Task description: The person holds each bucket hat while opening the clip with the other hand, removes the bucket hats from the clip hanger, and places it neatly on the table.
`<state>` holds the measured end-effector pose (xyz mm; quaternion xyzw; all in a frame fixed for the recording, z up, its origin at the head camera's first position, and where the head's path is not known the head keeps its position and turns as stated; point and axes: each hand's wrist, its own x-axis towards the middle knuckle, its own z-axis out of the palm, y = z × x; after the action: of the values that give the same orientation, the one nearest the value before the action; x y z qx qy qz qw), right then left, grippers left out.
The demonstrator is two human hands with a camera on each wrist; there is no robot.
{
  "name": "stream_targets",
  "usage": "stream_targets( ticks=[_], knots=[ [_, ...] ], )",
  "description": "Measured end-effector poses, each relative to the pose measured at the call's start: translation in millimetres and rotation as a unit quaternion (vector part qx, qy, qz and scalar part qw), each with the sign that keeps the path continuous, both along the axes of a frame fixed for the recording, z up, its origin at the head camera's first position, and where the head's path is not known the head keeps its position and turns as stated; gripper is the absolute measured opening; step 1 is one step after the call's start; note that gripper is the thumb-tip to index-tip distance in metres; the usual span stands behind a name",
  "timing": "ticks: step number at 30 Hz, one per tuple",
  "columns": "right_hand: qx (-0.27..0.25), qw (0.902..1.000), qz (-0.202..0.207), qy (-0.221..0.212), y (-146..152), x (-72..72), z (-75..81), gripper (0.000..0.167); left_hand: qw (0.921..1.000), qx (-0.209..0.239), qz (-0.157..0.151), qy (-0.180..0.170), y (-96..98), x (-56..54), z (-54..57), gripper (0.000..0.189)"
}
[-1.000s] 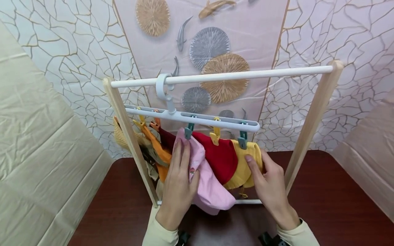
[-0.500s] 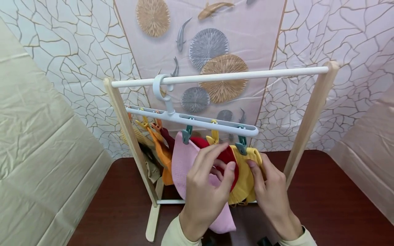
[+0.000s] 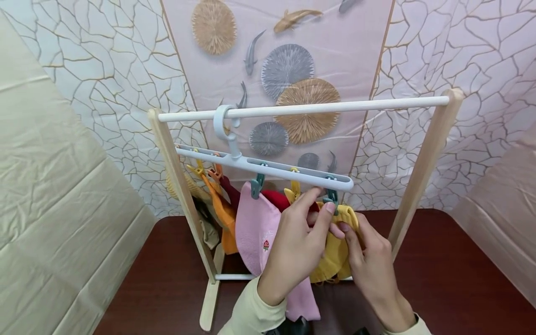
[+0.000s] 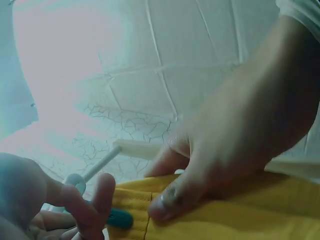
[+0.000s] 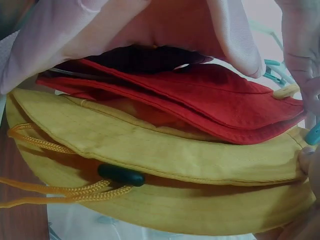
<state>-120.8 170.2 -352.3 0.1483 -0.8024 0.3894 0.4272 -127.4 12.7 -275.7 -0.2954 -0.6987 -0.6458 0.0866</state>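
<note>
My left hand (image 3: 299,242) is at the right end of the hanger (image 3: 289,174), thumb and fingers pinching a dark green clip (image 3: 331,193). That clip (image 4: 121,218) shows past a fingertip in the left wrist view. My right hand (image 3: 374,256) pinches the upper right edge of a yellow hat (image 3: 328,260). In the right wrist view this hat (image 5: 175,145) has a cord with a dark toggle. A red hat (image 5: 200,97) hangs beside it. Closer to me a pink hat (image 3: 255,232) with a strawberry emblem hangs from another green clip (image 3: 256,186).
The hanger hooks over the white bar (image 3: 335,108) of a wooden rack (image 3: 427,172) on a dark red-brown table (image 3: 138,288). More clipped items, including an orange one (image 3: 226,228), hang at the left, partly behind the rack's left post (image 3: 180,200).
My left hand has left the pink hat and moved right to the end clip. The pink hat now hangs lower. My right hand stays on the yellow hat's edge.
</note>
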Motion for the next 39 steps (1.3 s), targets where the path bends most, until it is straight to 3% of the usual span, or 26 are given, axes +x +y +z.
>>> stream_targets(
  ticks=[3, 6, 17, 22, 28, 32, 34, 36, 37, 39],
  knots=[
    [0.002, 1.0, -0.003, -0.002, 0.8, 0.4, -0.5, 0.03, 0.9983, 0.031, -0.023, -0.043, 0.1, -1.2, -0.4, 0.027],
    [0.003, 1.0, -0.003, 0.001, 0.6, 0.5, -0.5, 0.028, 0.9963, 0.053, -0.033, -0.058, 0.2, -2.7, -1.4, 0.029],
    [0.017, 0.9998, -0.011, 0.009, 4.2, 2.7, -1.1, 0.021, 0.9922, 0.117, -0.033, -0.026, 9.1, -10.0, -12.2, 0.029],
    [0.031, 0.9994, -0.011, 0.014, 10.8, 2.8, -5.6, 0.018, 0.9894, 0.14, -0.024, -0.029, 10.3, -11.3, -14.4, 0.027],
    [0.004, 0.9999, -0.014, 0.002, 18.0, 4.7, -10.2, 0.024, 0.9933, 0.108, -0.028, -0.027, 10.2, -8.1, -11.5, 0.04],
    [-0.013, 0.9996, -0.019, -0.013, 20.5, 4.9, -7.5, 0.022, 0.9942, 0.107, -0.012, -0.012, 15.5, 4.2, -15.4, 0.06],
    [-0.023, 0.9992, -0.027, -0.02, 22.3, 6.1, -7.7, 0.022, 0.9943, 0.105, 0.01, 0.016, 19.7, 14.9, -23.4, 0.069],
    [-0.034, 0.9984, -0.035, -0.028, 24.6, 7.4, -8.2, 0.021, 0.992, 0.09, 0.035, 0.081, 23.5, 25.1, -35.3, 0.078],
    [-0.038, 0.9981, -0.039, -0.029, 26.0, 7.8, -8.5, 0.021, 0.988, 0.078, 0.05, 0.124, 25.1, 29.0, -41.7, 0.081],
    [-0.042, 0.9977, -0.045, -0.028, 28.9, 7.6, -7.9, 0.021, 0.9714, 0.046, 0.08, 0.219, 26.9, 33.5, -54.1, 0.082]
  ],
)
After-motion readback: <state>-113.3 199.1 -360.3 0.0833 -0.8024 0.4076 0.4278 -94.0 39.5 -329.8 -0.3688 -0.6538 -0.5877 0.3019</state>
